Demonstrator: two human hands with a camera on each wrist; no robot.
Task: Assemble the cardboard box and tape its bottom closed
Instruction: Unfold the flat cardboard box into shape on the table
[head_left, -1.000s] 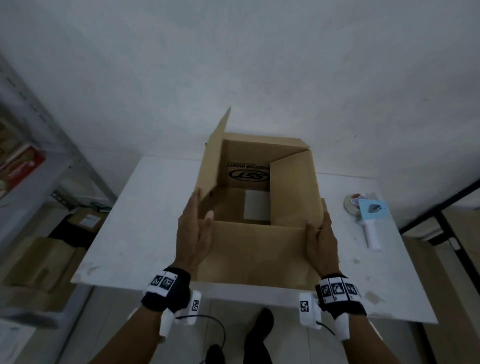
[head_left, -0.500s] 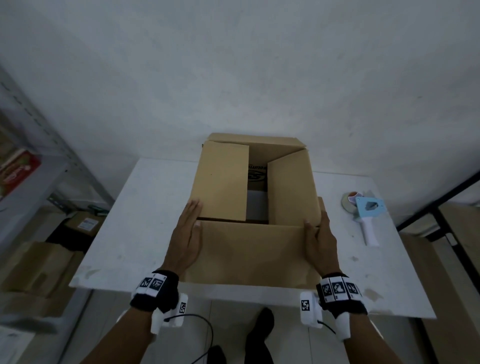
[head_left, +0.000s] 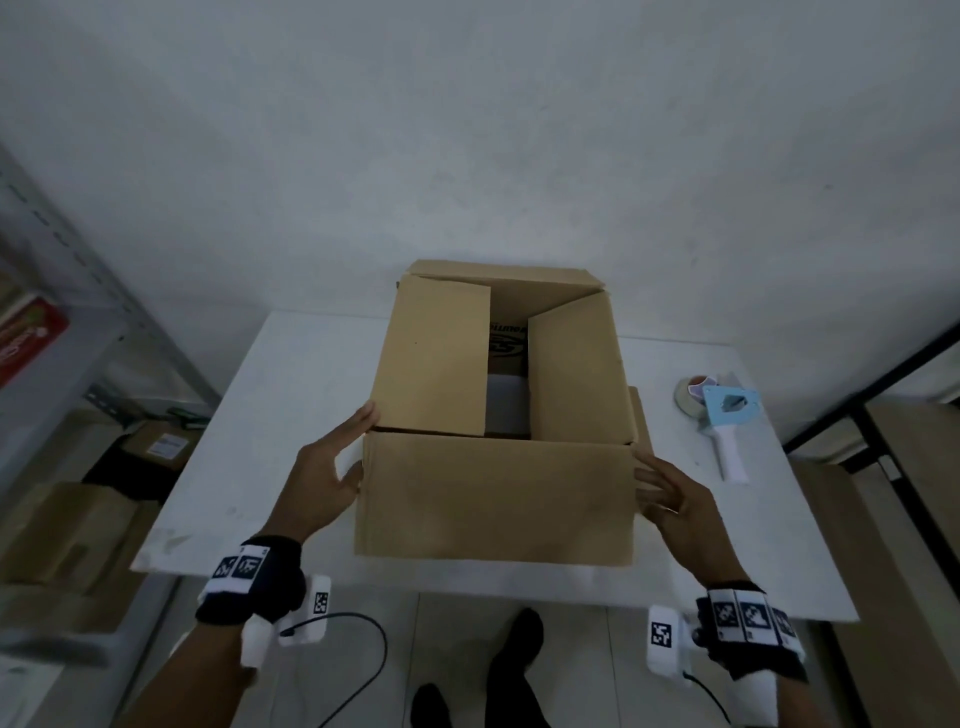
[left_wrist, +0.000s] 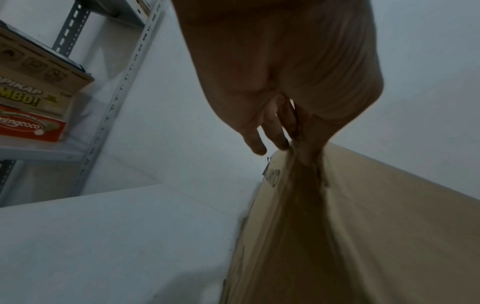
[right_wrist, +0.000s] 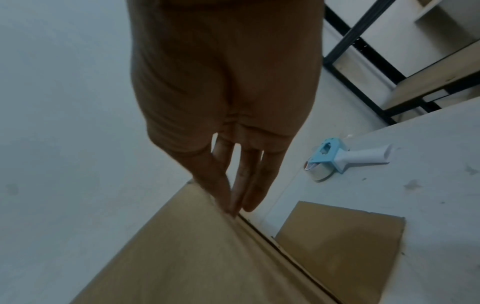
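Observation:
The brown cardboard box stands on the white table in the head view. Its left flap lies folded over the opening. The right flap slants inward, with a gap between the two. The near flap points toward me. My left hand lies with straight fingers along the box's left corner, thumb at the near flap's left edge. My right hand touches that flap's right edge with straight fingers. A blue tape dispenser with a white handle lies on the table, right of the box.
A metal shelf with cartons stands to the left, and more cartons sit on the floor below it. A black frame stands beyond the table's right end. One bottom flap lies flat on the table at the box's right.
The left flap has swung down from upright onto the opening. Both hands have slid off the top of the near flap out to its side edges.

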